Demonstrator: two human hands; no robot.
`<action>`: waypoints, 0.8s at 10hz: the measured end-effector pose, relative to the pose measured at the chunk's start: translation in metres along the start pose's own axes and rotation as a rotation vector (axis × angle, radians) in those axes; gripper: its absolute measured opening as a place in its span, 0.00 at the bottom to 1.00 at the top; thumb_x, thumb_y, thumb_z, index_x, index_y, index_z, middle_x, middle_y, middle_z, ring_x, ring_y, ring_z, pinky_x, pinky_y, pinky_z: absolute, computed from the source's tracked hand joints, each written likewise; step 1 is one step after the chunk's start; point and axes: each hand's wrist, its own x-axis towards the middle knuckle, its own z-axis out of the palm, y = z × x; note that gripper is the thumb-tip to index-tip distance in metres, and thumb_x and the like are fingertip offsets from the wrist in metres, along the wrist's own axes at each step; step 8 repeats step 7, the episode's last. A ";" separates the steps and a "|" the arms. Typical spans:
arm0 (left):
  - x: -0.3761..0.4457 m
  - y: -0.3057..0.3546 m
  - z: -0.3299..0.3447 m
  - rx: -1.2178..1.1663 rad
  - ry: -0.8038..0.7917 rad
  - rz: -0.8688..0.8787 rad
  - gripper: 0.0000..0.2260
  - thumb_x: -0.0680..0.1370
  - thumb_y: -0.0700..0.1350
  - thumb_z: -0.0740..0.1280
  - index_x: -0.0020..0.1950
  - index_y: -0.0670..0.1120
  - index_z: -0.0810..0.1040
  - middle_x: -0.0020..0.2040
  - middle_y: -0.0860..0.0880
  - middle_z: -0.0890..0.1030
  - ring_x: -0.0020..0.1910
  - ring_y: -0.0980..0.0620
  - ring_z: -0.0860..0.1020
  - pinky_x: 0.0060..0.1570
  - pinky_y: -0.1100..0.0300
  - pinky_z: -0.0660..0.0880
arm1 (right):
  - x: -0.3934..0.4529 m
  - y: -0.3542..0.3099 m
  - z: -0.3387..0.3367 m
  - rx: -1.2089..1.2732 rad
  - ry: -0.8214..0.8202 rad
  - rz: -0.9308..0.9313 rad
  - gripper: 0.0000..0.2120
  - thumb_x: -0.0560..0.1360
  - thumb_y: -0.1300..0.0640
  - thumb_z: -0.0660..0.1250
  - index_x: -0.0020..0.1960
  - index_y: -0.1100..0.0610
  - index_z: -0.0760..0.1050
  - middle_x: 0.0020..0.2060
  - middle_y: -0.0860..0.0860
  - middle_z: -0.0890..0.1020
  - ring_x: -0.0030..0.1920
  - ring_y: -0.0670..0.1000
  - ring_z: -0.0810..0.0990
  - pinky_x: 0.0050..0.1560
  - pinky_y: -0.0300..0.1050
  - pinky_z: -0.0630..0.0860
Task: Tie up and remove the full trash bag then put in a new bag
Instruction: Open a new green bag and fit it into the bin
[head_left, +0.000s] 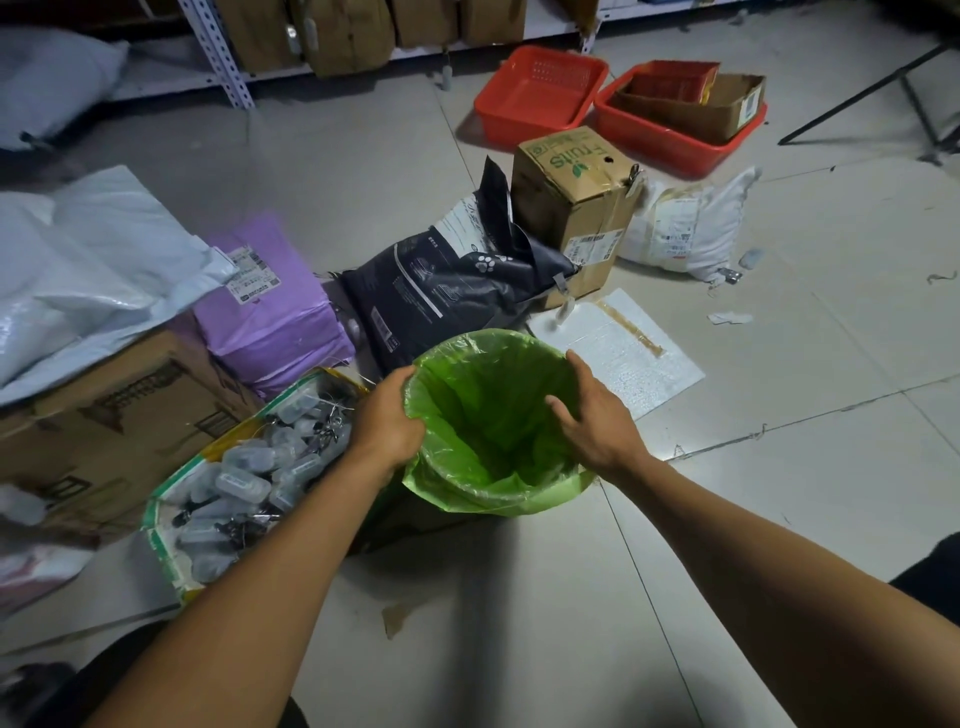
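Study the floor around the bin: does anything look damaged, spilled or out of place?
Yes. The fruit carton is dented and leaning, and paper scraps litter the tiles. The green bag lines its bin evenly.

Bin (519, 493) stands on floor (779, 467), near centre, with liner bag (488, 405) in it, folded over the rim; left hand (387, 421) on the left rim, right hand (592, 415) inside the right rim. Left of bin: open sack of small items (249, 478), carton (104, 431) beyond it, parcels (270, 306) on and behind the carton. Behind bin: dark pouch (447, 286), then upright box (571, 202), two baskets (540, 93) farther back; flat sheet (623, 348) behind-right of bin.
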 end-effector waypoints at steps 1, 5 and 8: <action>-0.001 0.001 0.002 -0.031 0.027 -0.014 0.33 0.72 0.29 0.65 0.73 0.53 0.67 0.69 0.42 0.73 0.48 0.52 0.77 0.35 0.63 0.72 | -0.008 0.008 0.000 0.047 0.011 -0.003 0.34 0.78 0.38 0.58 0.78 0.49 0.52 0.70 0.55 0.72 0.68 0.58 0.72 0.66 0.52 0.69; -0.007 0.000 0.007 -0.038 0.057 -0.044 0.30 0.76 0.38 0.68 0.75 0.52 0.63 0.69 0.46 0.74 0.59 0.46 0.77 0.51 0.56 0.74 | -0.029 0.026 -0.004 0.091 -0.106 -0.190 0.45 0.72 0.27 0.59 0.77 0.38 0.36 0.77 0.45 0.61 0.73 0.49 0.66 0.66 0.41 0.64; -0.021 0.006 0.000 0.135 0.018 0.016 0.33 0.75 0.52 0.71 0.77 0.50 0.61 0.74 0.41 0.66 0.70 0.41 0.68 0.67 0.51 0.66 | -0.030 0.017 -0.025 -0.054 -0.097 -0.181 0.43 0.72 0.26 0.54 0.78 0.40 0.39 0.75 0.51 0.65 0.71 0.55 0.68 0.63 0.55 0.72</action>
